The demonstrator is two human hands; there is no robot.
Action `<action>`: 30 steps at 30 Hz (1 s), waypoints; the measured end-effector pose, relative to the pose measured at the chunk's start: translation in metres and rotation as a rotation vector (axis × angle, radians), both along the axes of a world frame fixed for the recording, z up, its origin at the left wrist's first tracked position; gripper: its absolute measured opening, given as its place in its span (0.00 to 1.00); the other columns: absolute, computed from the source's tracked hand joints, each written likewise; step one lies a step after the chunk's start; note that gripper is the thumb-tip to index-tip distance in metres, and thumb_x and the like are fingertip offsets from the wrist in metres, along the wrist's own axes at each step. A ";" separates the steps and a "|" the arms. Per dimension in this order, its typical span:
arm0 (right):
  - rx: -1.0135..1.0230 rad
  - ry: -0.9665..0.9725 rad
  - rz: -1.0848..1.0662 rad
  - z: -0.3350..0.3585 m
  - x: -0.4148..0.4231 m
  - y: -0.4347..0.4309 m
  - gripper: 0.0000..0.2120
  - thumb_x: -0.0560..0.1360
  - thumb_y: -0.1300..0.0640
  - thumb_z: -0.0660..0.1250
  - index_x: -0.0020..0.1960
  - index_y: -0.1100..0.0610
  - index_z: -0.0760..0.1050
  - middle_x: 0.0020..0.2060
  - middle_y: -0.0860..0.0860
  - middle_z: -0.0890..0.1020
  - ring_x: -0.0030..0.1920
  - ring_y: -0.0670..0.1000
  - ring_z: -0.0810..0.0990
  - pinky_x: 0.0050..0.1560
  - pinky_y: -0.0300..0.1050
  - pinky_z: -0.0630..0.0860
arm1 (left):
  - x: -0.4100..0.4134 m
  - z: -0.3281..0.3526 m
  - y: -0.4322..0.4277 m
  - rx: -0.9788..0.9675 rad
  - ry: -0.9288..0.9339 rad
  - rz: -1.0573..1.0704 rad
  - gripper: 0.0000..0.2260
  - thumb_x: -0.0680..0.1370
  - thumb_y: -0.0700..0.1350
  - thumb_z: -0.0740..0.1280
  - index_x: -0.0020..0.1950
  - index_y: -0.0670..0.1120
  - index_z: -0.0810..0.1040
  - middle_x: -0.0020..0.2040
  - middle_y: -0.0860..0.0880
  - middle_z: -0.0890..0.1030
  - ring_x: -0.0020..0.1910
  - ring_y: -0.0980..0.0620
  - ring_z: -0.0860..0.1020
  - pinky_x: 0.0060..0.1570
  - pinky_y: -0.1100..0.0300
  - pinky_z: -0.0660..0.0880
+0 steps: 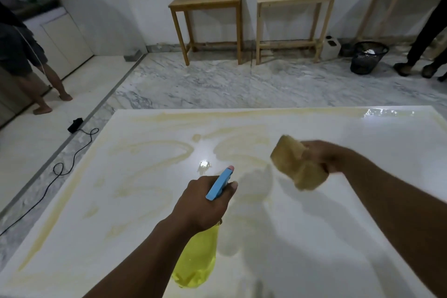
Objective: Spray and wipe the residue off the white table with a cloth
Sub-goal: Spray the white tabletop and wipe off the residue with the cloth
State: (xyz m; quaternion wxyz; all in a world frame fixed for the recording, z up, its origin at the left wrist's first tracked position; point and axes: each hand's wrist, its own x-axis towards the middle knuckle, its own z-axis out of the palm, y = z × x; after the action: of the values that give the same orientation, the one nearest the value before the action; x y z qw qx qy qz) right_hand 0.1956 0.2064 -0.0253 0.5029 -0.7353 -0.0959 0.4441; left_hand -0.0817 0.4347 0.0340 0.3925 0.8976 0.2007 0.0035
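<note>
The white table (362, 152) fills the lower half of the view, with yellowish residue streaks (154, 150) across its left and middle and along its far and left edges. My left hand (203, 203) grips a spray bottle (197, 259) with a yellow body and a blue trigger head, its nozzle pointing away over the table's middle. My right hand (324, 155) holds a crumpled tan cloth (296, 164) in the air above the table, to the right of the nozzle and blurred by motion.
Beyond the table lies a marble floor with a black cable and adapter (75, 124) at the left. Wooden side tables (208, 22) stand at the far wall, a black waste basket (367, 57) at the right. One person stands far left (29, 60), another far right (425, 38).
</note>
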 end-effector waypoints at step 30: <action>-0.310 -1.021 0.150 -0.160 -0.235 0.027 0.30 0.69 0.63 0.57 0.69 0.48 0.76 0.72 0.48 0.72 0.76 0.55 0.64 0.71 0.65 0.58 | -0.078 -0.015 0.030 0.047 0.068 -0.002 0.19 0.82 0.59 0.64 0.44 0.44 0.78 0.30 0.46 0.80 0.25 0.57 0.80 0.34 0.62 0.75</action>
State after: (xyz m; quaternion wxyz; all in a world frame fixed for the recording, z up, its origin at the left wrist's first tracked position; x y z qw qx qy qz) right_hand -0.0390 0.2330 -0.1848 0.2448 -0.9144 -0.3139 0.0738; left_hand -0.1596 0.4645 0.0188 0.3641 0.9064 0.2128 -0.0228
